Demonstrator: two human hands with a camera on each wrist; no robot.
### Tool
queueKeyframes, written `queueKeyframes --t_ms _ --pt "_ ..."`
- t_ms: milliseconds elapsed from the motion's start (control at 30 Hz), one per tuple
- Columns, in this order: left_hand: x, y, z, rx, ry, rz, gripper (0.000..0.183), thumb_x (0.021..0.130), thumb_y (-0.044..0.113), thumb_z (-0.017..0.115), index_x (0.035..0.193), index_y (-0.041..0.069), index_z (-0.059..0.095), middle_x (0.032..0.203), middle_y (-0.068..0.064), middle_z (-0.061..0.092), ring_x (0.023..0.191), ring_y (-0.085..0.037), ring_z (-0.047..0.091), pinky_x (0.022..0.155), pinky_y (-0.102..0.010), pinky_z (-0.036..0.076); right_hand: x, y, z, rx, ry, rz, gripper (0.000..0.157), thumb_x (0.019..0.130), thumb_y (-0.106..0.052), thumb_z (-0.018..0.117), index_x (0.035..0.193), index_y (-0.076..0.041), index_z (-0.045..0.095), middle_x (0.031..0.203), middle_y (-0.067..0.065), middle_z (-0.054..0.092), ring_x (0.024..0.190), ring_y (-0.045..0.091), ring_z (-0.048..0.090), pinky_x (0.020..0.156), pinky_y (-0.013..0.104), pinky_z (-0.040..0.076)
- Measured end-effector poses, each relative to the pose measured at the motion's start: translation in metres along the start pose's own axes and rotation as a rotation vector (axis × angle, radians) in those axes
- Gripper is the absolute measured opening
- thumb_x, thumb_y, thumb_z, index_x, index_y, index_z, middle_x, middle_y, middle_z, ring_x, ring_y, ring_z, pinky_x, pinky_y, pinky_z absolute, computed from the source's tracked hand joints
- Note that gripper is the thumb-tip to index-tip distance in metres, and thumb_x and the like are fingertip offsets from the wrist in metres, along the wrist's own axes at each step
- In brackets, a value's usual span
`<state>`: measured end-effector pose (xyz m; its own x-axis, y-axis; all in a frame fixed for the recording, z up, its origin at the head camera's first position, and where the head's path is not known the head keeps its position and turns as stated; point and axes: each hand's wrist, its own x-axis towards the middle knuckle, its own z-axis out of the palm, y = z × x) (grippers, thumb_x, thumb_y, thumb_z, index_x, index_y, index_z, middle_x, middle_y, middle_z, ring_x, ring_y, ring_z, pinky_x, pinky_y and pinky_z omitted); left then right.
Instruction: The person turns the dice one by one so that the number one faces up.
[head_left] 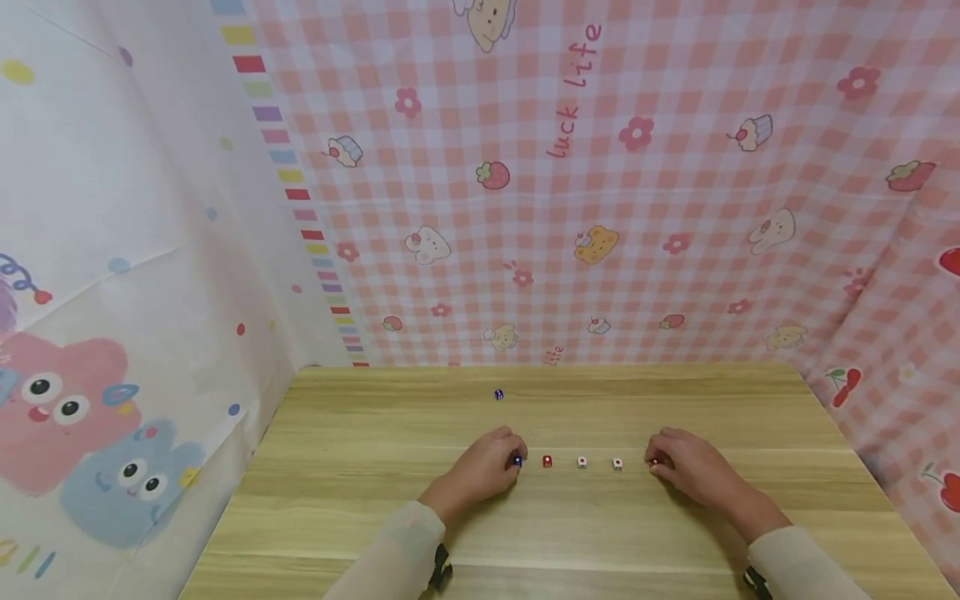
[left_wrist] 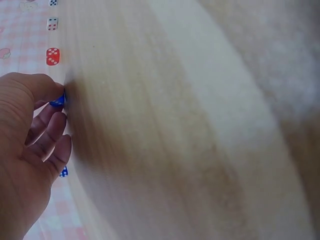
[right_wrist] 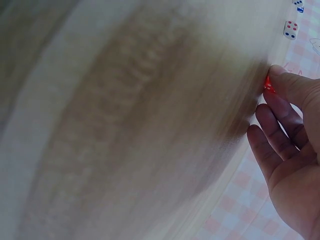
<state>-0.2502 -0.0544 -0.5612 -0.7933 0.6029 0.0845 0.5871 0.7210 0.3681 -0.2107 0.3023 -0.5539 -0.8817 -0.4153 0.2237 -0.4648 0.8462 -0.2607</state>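
Between thumb and forefinger my left hand [head_left: 483, 462] pinches a blue die [head_left: 517, 461] at the left end of a row of dice. At the row's other end, my right hand [head_left: 690, 467] pinches a red die [head_left: 653, 462], partly covered by its fingertips. Another red die [head_left: 547, 461] stands just right of the left hand, and two white dice [head_left: 582, 462] follow it toward the right hand. In the left wrist view the held blue die [left_wrist: 58, 101] shows low at the tabletop. The right wrist view shows the held red die [right_wrist: 269, 85] under the thumb.
A second blue die [head_left: 498, 395] lies farther back on the wooden table [head_left: 375, 417]. Behind the table hangs a pink checked cloth [head_left: 540, 217], and a white patterned cloth [head_left: 187, 333] hangs at the left.
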Motion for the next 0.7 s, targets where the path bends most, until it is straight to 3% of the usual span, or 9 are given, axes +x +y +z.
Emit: queueKeyframes --t_ms 200,500,700 --pt "-0.003 -0.001 -0.003 -0.051 0.025 -0.019 0.017 0.083 0.018 0.070 0.100 0.017 0.066 0.094 0.008 0.055 0.081 -0.004 0.051 0.076 -0.019 0.049 0.000 0.001 0.001 0.007 0.001 -0.011 0.019 0.078 -0.015 0.079 0.081 -0.025 0.063 0.077 -0.015 0.051 0.070 -0.002 0.046 0.064 0.024 0.045" --pt "-0.001 -0.011 -0.015 -0.195 0.089 -0.143 0.026 0.085 0.024 0.068 0.109 0.015 0.064 0.104 0.005 0.055 0.085 -0.008 0.051 0.076 -0.023 0.048 -0.002 0.001 0.001 0.002 0.027 -0.018 0.021 0.076 -0.015 0.081 0.081 -0.025 0.063 0.078 -0.015 0.053 0.072 -0.001 0.050 0.065 0.025 0.047" --pt "0.006 -0.023 -0.022 -0.200 0.123 -0.187 0.029 0.088 0.026 0.065 0.114 0.015 0.062 0.112 0.003 0.056 0.092 -0.011 0.055 0.081 -0.028 0.051 -0.001 0.001 0.001 -0.009 0.026 -0.012 0.021 0.076 -0.016 0.080 0.081 -0.026 0.063 0.078 -0.015 0.053 0.073 -0.001 0.050 0.065 0.025 0.047"
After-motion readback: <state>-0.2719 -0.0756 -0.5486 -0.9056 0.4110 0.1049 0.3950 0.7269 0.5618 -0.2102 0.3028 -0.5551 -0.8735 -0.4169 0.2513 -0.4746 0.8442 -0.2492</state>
